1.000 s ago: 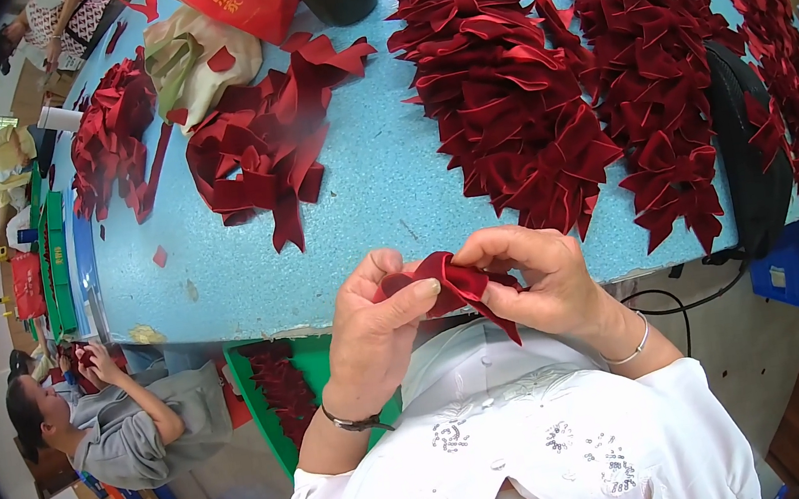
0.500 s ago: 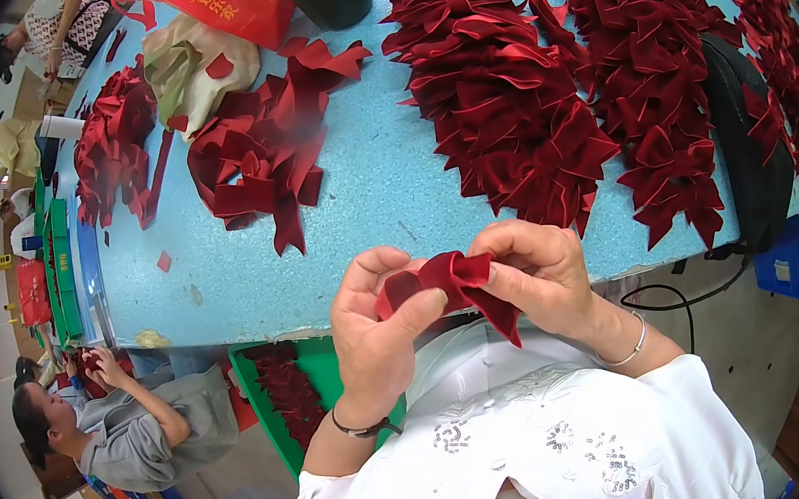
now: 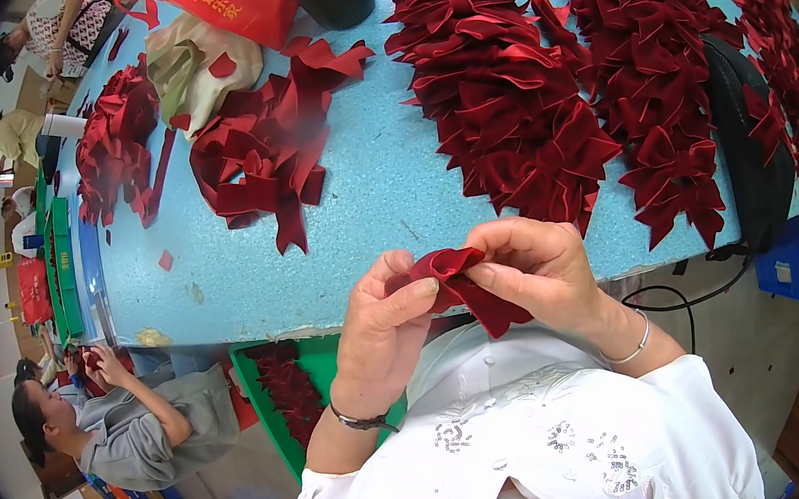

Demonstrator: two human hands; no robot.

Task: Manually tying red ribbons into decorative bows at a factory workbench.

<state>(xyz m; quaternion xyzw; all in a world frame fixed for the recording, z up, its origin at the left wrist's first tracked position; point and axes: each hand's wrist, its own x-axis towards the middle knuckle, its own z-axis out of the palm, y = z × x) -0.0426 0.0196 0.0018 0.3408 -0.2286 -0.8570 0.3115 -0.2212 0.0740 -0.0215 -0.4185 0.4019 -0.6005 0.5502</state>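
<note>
Where the pale-blue table (image 3: pixel 365 214) fills the upper field, it bears long rows of dark red bows (image 3: pixel 512 103) at centre and right, packed in overlapping layers. At the left side, a co-worker in grey (image 3: pixel 156 433) is seated, hands raised. Beside the second row from the centre lies a black bag (image 3: pixel 747 143); left of the central row is a tangled heap of red ribbon strips (image 3: pixel 271 155). Partly hidden by the left forearm, a green crate (image 3: pixel 269 423) below the near edge contains more dark red pieces (image 3: pixel 286 386). The left hand (image 3: pixel 380 328) grips narrowly, thumb against fingers, on one end of a folded red ribbon (image 3: pixel 490 310); the right hand (image 3: pixel 544 276) pinches its upper right part between thumb and fingers. The ribbon lies between both hands, seen against the table's near edge. Smallest is a slim bangle (image 3: pixel 633 340) on the right wrist.
</note>
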